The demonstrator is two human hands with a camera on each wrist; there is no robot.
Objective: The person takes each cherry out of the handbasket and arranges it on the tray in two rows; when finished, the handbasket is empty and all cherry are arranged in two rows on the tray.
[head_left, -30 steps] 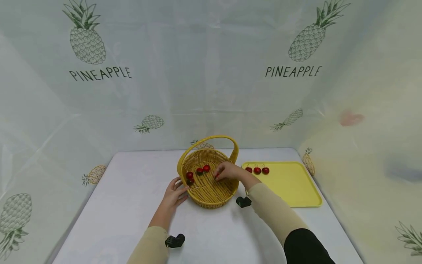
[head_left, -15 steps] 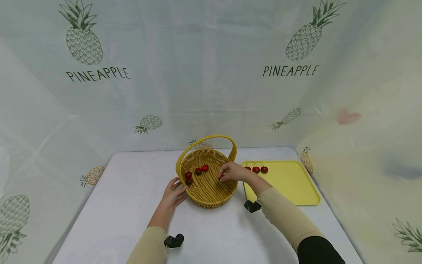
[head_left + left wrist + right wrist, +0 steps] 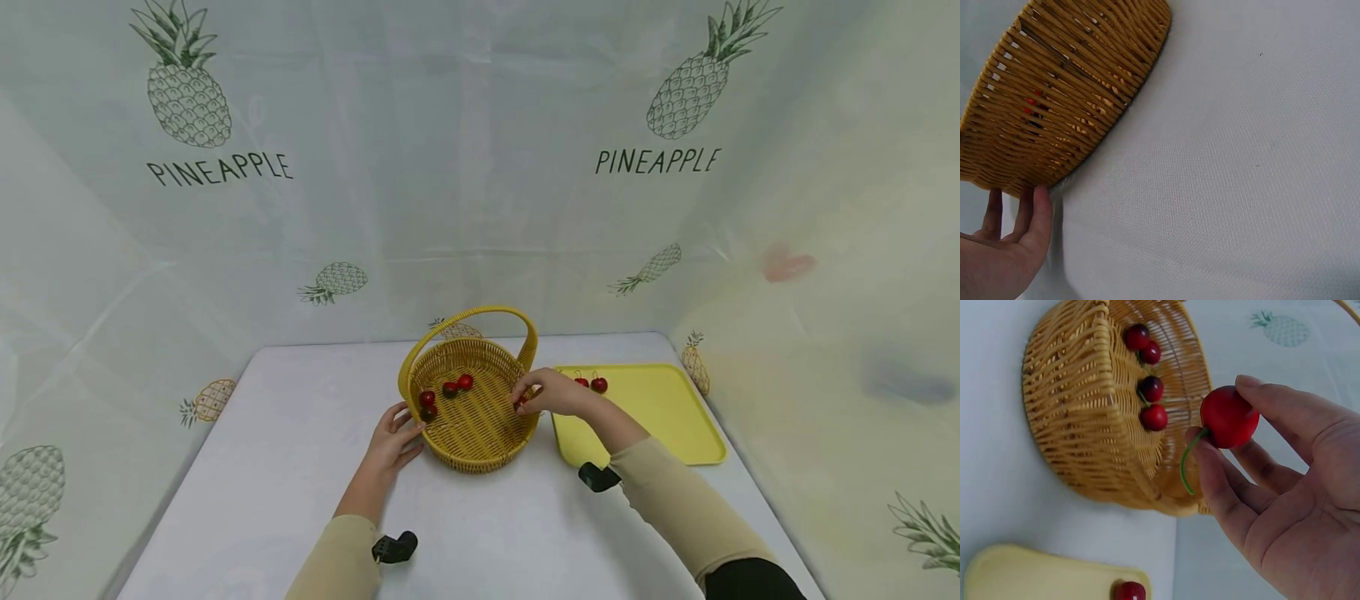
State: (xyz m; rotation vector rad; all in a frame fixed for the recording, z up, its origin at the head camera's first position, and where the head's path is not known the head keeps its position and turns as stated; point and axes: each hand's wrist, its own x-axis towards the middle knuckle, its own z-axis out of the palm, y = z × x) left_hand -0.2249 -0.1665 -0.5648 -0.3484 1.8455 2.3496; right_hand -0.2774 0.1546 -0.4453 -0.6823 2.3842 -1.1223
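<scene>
My right hand (image 3: 546,392) pinches a red cherry (image 3: 1230,417) between thumb and fingertips, its green stem curving down. In the head view this hand is over the right rim of the yellow wicker basket (image 3: 480,450). Inside the basket lie several dark red cherries (image 3: 1154,417), in two pairs towards its left and back. My left hand (image 3: 390,437) touches the basket's left side, below the foot of the handle (image 3: 405,379). In the left wrist view its fairly straight fingers (image 3: 1040,215) rest against the woven wall.
A yellow tray (image 3: 660,425) lies right of the basket, partly behind my right arm. Cherries (image 3: 598,385) sit along its back left edge. The white table (image 3: 300,467) meets a pineapple-print sheet (image 3: 465,208) behind and at the sides.
My right hand has moved right with the cherry, from inside the basket to its right rim. It now covers the leftmost cherry on the tray. My left hand stays at the basket.
</scene>
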